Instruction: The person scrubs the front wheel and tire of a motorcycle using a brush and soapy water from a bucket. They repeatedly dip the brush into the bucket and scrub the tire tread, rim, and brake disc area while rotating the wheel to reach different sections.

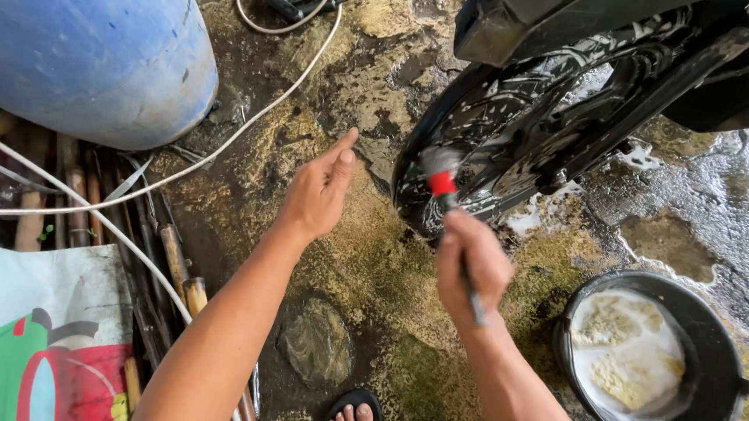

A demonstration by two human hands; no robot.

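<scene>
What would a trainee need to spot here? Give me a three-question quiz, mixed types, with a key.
1. True or false: the left hand grips the brush.
2. What lies inside the black bucket? A) bare stones B) pale foamy liquid C) rags
3. Fill in: the brush's bristles press against the soapy black ____.

Key: 1. False, the right hand holds it; the left is open and empty. 2. B. 3. Wheel.

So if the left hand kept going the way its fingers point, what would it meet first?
Probably the soapy black tyre of the motorbike wheel, up and to the right of the left hand; only wet ground shows between, though depth is unclear.
</scene>
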